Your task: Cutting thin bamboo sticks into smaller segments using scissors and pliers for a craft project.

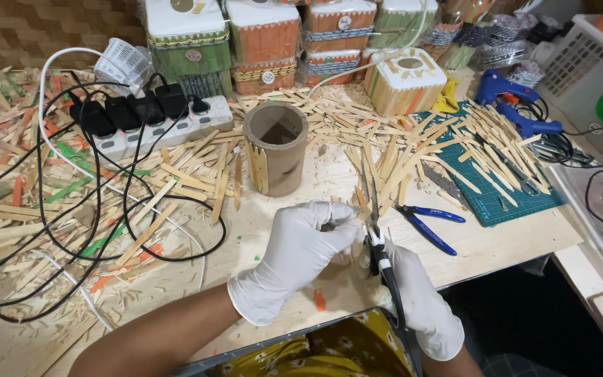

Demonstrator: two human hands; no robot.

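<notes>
Gripping a pair of black-handled scissors, the right hand sits at 5 o'clock in the head view, gloved white, fingers closed round the handles, blades pointing up toward 12. Left hand, also gloved, is just beside it at 9 o'clock of the blades, fingertips pinched on a thin wooden stick that meets the blades; the stick is small and partly hidden by the fingers.

Around them: cardboard tube stands upright at 11 o'clock from the hands, w/ a few sticks stuck to its side. Blue-handled pliers lie on the table just at 2 o'clock of the scissors, near but not touching. Green cutting mat further at 2 o'clock, covered w/ a heap of pointed sticks. Blue glue gun at far 1 o'clock. White power strip w/ black plugs at 10 o'clock; its black cables loop across the wooden table to the left of the left hand, well apart from it. Stick-clad boxes line the back at 12.
</notes>
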